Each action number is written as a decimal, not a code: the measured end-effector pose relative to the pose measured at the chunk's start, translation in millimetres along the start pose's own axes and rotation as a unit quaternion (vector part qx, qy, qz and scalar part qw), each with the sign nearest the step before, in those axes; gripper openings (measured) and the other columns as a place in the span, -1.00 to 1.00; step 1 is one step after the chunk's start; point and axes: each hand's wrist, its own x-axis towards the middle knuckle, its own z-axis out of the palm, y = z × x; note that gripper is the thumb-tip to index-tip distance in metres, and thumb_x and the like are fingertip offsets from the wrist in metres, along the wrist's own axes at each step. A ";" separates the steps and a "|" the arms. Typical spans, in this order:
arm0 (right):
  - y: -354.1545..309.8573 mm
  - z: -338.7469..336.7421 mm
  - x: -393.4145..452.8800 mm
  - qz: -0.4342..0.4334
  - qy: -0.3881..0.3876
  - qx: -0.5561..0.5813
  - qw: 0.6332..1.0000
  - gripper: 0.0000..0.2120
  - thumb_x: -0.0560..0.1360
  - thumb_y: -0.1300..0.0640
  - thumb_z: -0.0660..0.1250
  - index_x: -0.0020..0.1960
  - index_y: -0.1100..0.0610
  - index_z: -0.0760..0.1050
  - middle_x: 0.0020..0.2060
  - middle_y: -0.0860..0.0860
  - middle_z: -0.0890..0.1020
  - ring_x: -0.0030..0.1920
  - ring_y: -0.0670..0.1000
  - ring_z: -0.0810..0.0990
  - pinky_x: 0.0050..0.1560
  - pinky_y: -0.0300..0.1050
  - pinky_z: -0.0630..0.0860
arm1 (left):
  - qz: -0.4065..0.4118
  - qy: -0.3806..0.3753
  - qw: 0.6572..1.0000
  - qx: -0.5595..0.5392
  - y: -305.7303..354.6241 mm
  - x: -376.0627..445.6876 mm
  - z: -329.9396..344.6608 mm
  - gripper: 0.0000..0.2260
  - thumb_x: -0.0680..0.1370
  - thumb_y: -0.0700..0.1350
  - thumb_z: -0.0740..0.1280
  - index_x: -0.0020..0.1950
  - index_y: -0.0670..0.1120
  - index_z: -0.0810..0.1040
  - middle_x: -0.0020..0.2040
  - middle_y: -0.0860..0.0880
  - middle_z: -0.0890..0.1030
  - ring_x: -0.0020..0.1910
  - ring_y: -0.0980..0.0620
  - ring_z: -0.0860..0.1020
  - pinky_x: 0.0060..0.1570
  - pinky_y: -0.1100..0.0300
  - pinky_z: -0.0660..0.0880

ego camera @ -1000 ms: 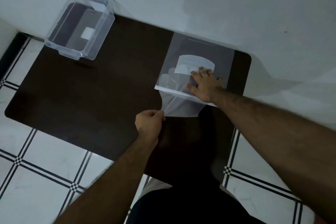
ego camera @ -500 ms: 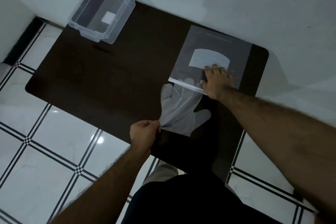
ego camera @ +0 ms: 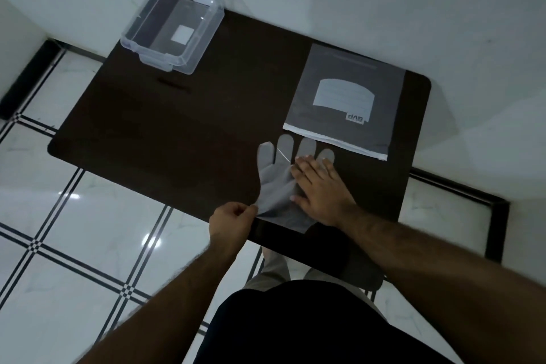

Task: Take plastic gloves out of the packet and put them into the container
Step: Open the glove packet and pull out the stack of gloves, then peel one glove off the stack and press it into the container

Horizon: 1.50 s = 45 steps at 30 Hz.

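A translucent plastic glove (ego camera: pixel 274 177) lies flat on the dark table, fully outside the packet, its fingers pointing away from me. My left hand (ego camera: pixel 232 223) pinches the glove's cuff corner at the table's near edge. My right hand (ego camera: pixel 320 190) rests flat and open on the glove's right side, covering part of it. The grey packet (ego camera: pixel 344 100) with a white label lies at the back right of the table, its open mouth facing the glove's fingertips. The clear plastic container (ego camera: pixel 174 26) stands at the back left corner.
The dark table (ego camera: pixel 183 127) stands against a white wall. White tiled floor with black lines lies to the left and below. My dark shirt and legs fill the bottom centre.
The glove has slid fully out of the packet toward me. My right hand left the packet and now presses flat on the glove. My left hand still pinches the cuff.
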 end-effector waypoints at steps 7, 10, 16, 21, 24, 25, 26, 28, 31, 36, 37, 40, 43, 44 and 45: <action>-20.5 10.5 -14.4 0.025 -0.034 0.007 0.999 -0.17 0.69 -0.38 -0.03 0.76 0.04 -0.20 0.76 0.08 -0.11 0.74 0.13 -0.13 0.69 0.28 -0.16 | 0.329 -0.018 0.890 0.316 1.2 13.8 -13.4 -0.37 0.67 0.13 0.33 0.71 0.03 0.24 0.68 -0.02 0.33 0.62 -0.07 0.31 0.58 -0.16 0.31; -25.6 11.2 -16.8 0.035 -0.047 0.009 0.998 -0.18 0.69 -0.37 -0.05 0.75 0.02 -0.26 0.75 0.07 -0.17 0.74 0.13 -0.16 0.69 0.28 -0.18 | 0.387 -0.126 0.816 0.410 17.2 34.1 -2.5 -0.36 0.75 0.17 0.12 0.78 0.03 0.00 0.79 0.00 0.00 0.76 -0.02 -0.07 0.69 -0.28 -0.06; -33.3 17.3 -25.1 0.049 -0.072 0.023 0.996 -0.17 0.68 -0.38 -0.02 0.74 0.01 -0.27 0.75 0.07 -0.18 0.74 0.13 -0.19 0.68 0.30 -0.21 | 0.397 -0.159 0.758 0.493 31.3 57.2 7.2 -0.31 0.74 0.27 0.00 0.78 -0.01 -0.11 0.80 -0.03 -0.08 0.76 0.01 -0.15 0.67 -0.28 -0.26; -38.8 24.9 -34.6 0.056 -0.070 0.040 0.995 -0.18 0.67 -0.39 -0.04 0.75 -0.01 -0.25 0.75 0.05 -0.17 0.74 0.12 -0.18 0.67 0.32 -0.22 | 0.412 -0.169 0.741 0.503 32.5 58.7 4.3 -0.32 0.74 0.27 0.00 0.78 -0.01 -0.07 0.79 -0.03 -0.05 0.76 0.02 -0.13 0.66 -0.27 -0.29; -41.4 28.7 -39.8 0.058 -0.076 0.038 0.995 -0.18 0.67 -0.40 -0.06 0.75 -0.02 -0.27 0.75 0.05 -0.18 0.74 0.12 -0.20 0.67 0.36 -0.21 | 0.399 -0.164 0.753 0.497 33.2 67.9 2.5 -0.31 0.74 0.30 -0.01 0.78 -0.01 -0.05 0.80 -0.01 -0.04 0.76 0.03 -0.14 0.65 -0.30 -0.31; -41.5 29.7 -40.4 0.058 -0.075 0.034 0.995 -0.17 0.67 -0.40 -0.06 0.75 -0.02 -0.27 0.75 0.05 -0.18 0.74 0.12 -0.20 0.67 0.36 -0.21 | 0.394 -0.159 0.760 0.492 35.5 71.9 1.6 -0.30 0.73 0.31 0.00 0.78 -0.01 -0.05 0.80 -0.01 -0.04 0.76 0.02 -0.14 0.65 -0.31 -0.30; -41.7 30.0 -40.7 0.059 -0.076 0.033 0.995 -0.17 0.67 -0.41 -0.07 0.75 -0.01 -0.27 0.75 0.06 -0.19 0.74 0.12 -0.20 0.66 0.37 -0.22 | 0.387 -0.157 0.767 0.487 39.0 75.8 0.6 -0.29 0.73 0.32 0.00 0.78 0.00 -0.05 0.80 0.00 -0.04 0.76 0.01 -0.13 0.64 -0.33 -0.29; -41.7 30.8 -40.0 0.058 -0.079 0.030 0.995 -0.17 0.67 -0.41 -0.09 0.74 -0.01 -0.28 0.74 0.07 -0.21 0.73 0.14 -0.21 0.65 0.37 -0.24 | 0.375 -0.156 0.772 0.488 47.8 83.9 -1.5 -0.28 0.72 0.33 0.01 0.79 0.00 -0.06 0.79 0.01 -0.05 0.76 -0.01 -0.13 0.64 -0.37 -0.27; -42.6 31.2 -39.9 0.059 -0.087 0.015 0.994 -0.18 0.68 -0.41 -0.12 0.74 -0.01 -0.31 0.73 0.07 -0.25 0.72 0.14 -0.26 0.64 0.36 -0.29 | 0.376 -0.138 0.760 0.511 59.0 93.6 -3.7 -0.27 0.71 0.37 -0.01 0.78 0.03 -0.03 0.80 0.02 -0.04 0.76 -0.03 -0.13 0.62 -0.42 -0.25; -43.9 25.1 -39.6 0.061 -0.093 0.010 0.994 -0.16 0.67 -0.44 -0.10 0.74 -0.02 -0.29 0.74 0.07 -0.23 0.72 0.14 -0.25 0.54 0.34 -0.39 | 0.354 -0.118 0.785 0.494 61.6 93.7 -5.3 -0.24 0.69 0.40 -0.03 0.78 -0.01 -0.02 0.79 -0.01 -0.04 0.76 -0.02 -0.13 0.63 -0.40 -0.28; -44.5 23.0 -40.1 0.060 -0.087 0.013 0.994 -0.16 0.67 -0.44 -0.09 0.75 -0.01 -0.27 0.74 0.07 -0.20 0.73 0.15 -0.23 0.54 0.35 -0.38 | 0.358 -0.117 0.790 0.484 58.7 89.7 -6.3 -0.25 0.70 0.39 -0.04 0.78 -0.01 -0.02 0.79 -0.01 -0.04 0.76 -0.01 -0.13 0.63 -0.38 -0.27; -50.2 17.3 -43.5 0.057 -0.065 0.033 0.996 -0.17 0.68 -0.41 -0.02 0.76 0.01 -0.15 0.76 0.08 -0.09 0.74 0.15 -0.15 0.60 0.32 -0.30 | 0.374 -0.115 0.795 0.463 43.0 71.6 -11.5 -0.31 0.74 0.30 0.00 0.78 -0.01 0.00 0.79 0.00 -0.02 0.76 0.01 -0.12 0.66 -0.32 -0.27; -65.4 16.4 -48.4 0.034 -0.045 0.043 0.997 -0.24 0.69 -0.38 0.01 0.74 0.03 0.05 0.74 0.09 0.09 0.73 0.15 0.01 0.66 0.28 -0.19 | 0.370 -0.115 0.811 0.439 24.1 50.7 -19.3 -0.37 0.76 0.24 0.04 0.77 0.00 0.08 0.79 0.00 0.06 0.76 0.01 -0.06 0.67 -0.27 -0.26; -71.4 17.2 -50.7 0.021 -0.029 0.046 0.998 -0.28 0.69 -0.35 0.04 0.71 0.04 0.15 0.71 0.10 0.20 0.70 0.17 0.12 0.68 0.27 -0.09 | 0.365 -0.111 0.816 0.433 17.6 43.5 -21.7 -0.39 0.76 0.22 0.05 0.77 0.00 0.11 0.78 0.00 0.09 0.76 0.01 -0.04 0.68 -0.26 -0.24; -76.9 18.0 -52.6 0.006 -0.010 0.048 0.999 -0.33 0.68 -0.31 0.08 0.66 0.05 0.25 0.65 0.11 0.32 0.65 0.18 0.25 0.67 0.26 0.03 | 0.361 -0.105 0.822 0.427 11.9 36.9 -23.9 -0.41 0.76 0.20 0.07 0.76 0.00 0.13 0.78 0.00 0.13 0.76 0.01 0.00 0.69 -0.25 -0.22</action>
